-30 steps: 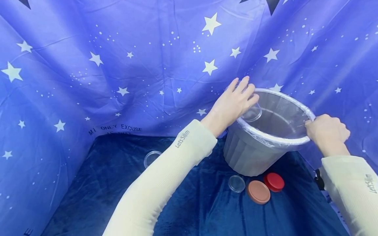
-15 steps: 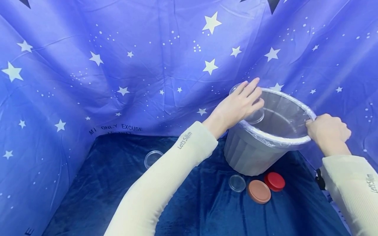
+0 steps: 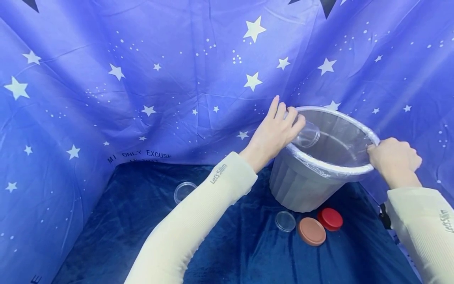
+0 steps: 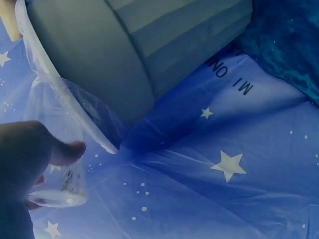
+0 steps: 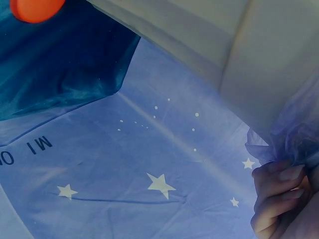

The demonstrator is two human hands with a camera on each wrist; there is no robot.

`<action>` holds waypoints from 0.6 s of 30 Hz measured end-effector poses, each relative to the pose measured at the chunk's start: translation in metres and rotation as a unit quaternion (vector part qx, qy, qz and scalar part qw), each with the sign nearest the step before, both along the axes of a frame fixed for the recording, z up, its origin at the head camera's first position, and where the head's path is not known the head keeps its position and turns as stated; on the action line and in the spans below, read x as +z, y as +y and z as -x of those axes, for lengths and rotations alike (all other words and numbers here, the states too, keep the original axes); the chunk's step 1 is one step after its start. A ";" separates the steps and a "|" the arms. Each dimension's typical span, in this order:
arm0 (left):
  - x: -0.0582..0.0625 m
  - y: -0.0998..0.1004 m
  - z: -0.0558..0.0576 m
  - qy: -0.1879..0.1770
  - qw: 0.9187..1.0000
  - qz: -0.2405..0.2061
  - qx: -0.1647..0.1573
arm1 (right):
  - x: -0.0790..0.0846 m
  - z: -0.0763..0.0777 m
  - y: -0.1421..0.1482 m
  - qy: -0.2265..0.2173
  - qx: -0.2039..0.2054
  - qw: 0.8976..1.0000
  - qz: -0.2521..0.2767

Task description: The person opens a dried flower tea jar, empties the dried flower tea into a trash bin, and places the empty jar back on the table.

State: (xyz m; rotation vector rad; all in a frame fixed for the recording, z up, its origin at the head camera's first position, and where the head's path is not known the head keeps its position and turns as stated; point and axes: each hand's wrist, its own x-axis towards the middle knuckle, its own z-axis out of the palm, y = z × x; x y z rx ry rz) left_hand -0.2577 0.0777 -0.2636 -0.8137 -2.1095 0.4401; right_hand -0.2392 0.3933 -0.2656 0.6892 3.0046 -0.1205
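My left hand (image 3: 274, 130) holds a clear plastic jar (image 3: 309, 134) sideways over the left rim of a grey trash can (image 3: 305, 189), its round end toward the can's mouth. In the left wrist view, thumb and fingers of the left hand (image 4: 25, 149) curl round the jar (image 4: 67, 181), which carries some dark marking near one end. A clear plastic liner (image 3: 315, 167) is folded over the can's rim. On the right side, my right hand (image 3: 395, 161) grips that rim. Bunched liner (image 5: 299, 134) shows beside the curled fingers of the right hand (image 5: 279, 201).
In front of the can lie a clear round lid (image 3: 285, 221), a brown lid (image 3: 311, 232) and a red lid (image 3: 330, 219). A clear round piece (image 3: 183, 192) is partly behind the left sleeve. Dark blue cloth (image 3: 230, 236) covers the table; a starry curtain (image 3: 195, 79) hangs behind.
My left hand shifts right, then back left and turns, and the jar's round end now reaches slightly farther over the can. The right hand stays on the rim.
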 end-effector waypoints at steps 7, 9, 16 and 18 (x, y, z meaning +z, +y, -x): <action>0.004 0.003 -0.002 -0.094 0.995 0.016 0.042 | 0.000 -0.001 0.000 -0.006 -0.002 1.000 0.000; 0.005 0.002 -0.002 -0.118 0.992 0.019 0.052 | 0.000 -0.001 0.000 -0.005 -0.001 1.000 0.001; 0.009 0.000 -0.001 -0.179 0.981 0.011 0.077 | 0.001 -0.001 0.000 -0.004 -0.003 1.000 0.005; 0.009 -0.001 -0.001 -0.192 0.978 -0.001 0.079 | 0.000 -0.001 0.000 -0.003 -0.002 1.000 0.007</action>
